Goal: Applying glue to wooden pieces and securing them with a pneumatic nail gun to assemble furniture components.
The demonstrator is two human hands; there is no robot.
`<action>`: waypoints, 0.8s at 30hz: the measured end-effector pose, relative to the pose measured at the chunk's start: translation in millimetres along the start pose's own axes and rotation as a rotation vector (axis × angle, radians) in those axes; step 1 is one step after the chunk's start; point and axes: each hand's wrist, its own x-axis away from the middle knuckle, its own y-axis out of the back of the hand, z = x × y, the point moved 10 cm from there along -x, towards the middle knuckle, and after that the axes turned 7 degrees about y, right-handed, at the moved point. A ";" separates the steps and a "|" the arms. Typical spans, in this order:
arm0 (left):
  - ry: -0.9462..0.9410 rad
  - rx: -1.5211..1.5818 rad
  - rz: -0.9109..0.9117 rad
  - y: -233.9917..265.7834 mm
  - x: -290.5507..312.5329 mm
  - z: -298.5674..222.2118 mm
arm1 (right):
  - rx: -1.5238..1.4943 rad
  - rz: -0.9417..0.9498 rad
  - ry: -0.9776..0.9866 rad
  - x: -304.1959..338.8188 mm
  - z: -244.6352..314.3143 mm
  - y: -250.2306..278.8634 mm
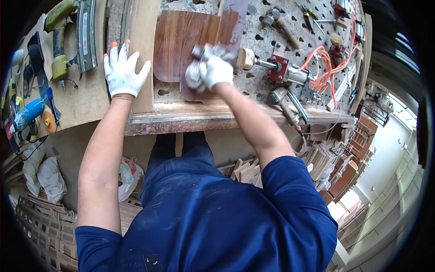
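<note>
My left hand [123, 75], in a white glove with orange-marked fingertips, lies flat with fingers spread on a pale wooden strip [144, 93]. To its right is a brown wood-grain board [181, 34] with rounded lower corners. My right hand [218, 70], also gloved in white and smeared by motion, presses a crumpled greyish-white rag [195, 75] onto the lower right of the brown pieces. The rag's exact shape is blurred. A narrower brown strip [230, 22] with a pale purplish edge runs up beside the board.
The perforated metal bench [256, 84] carries a red-ended pneumatic clamp [278, 68], orange hoses [324, 61], a hammer [281, 27] and an air tool [286, 106] near the front edge. A grey metal level-like bar [86, 38] and a blue power tool [29, 114] lie left.
</note>
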 end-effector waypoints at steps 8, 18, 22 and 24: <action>0.003 -0.059 0.043 -1.9 -3.8 -7.1 | 0.132 -0.051 -0.030 -51.7 -16.5 4.6; -0.018 -0.046 -0.018 -2.1 -6.2 -3.6 | 0.187 -0.117 0.301 29.3 -2.7 -53.0; -0.025 -0.065 0.002 -2.2 -2.8 -0.5 | 0.323 0.353 0.323 31.3 -12.2 -83.3; -0.015 -0.073 -0.010 -0.5 -12.7 -4.7 | 0.157 0.123 0.003 -31.5 -29.1 -1.4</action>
